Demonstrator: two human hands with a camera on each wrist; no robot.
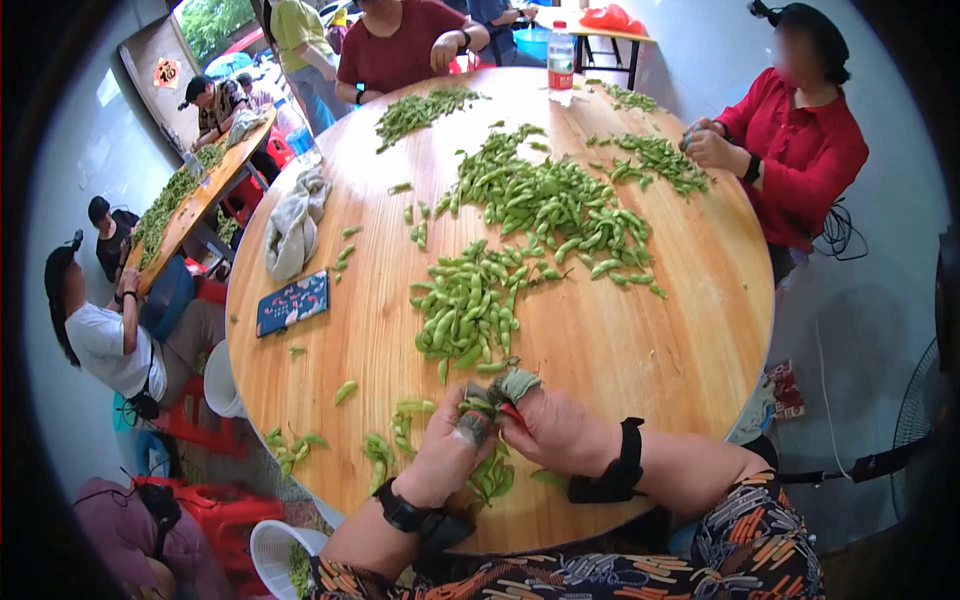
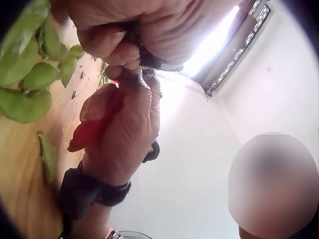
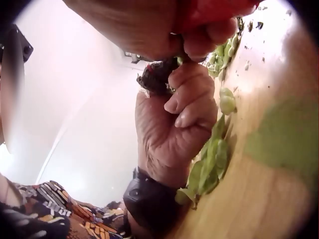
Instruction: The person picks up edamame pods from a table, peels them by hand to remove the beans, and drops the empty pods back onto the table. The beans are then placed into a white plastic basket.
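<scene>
Over the near edge of the table my two hands meet at the fingertips. My left hand [image 1: 445, 455] has its fingers curled in, with a wrapped, dark-covered thumb; a green soybean pod [image 3: 180, 60] shows at its fingertips in the right wrist view, mostly hidden. My right hand [image 1: 565, 430] bends its fingers round a red flat piece [image 2: 102, 119] lying along the palm, its kind hidden by the fingers. A grey-green wrap [image 1: 520, 383] covers its thumb. Close beneath both hands lie green leaves and pods [image 1: 492, 478] on the wood.
A big pile of soybean pods [image 1: 540, 190] covers the middle of the round table [image 1: 690, 360], a nearer pile [image 1: 465, 305] before my hands. At left lie a blue patterned booklet [image 1: 292, 303] and a grey cloth [image 1: 297, 225]. A bottle [image 1: 561, 62] stands far back; people sit around.
</scene>
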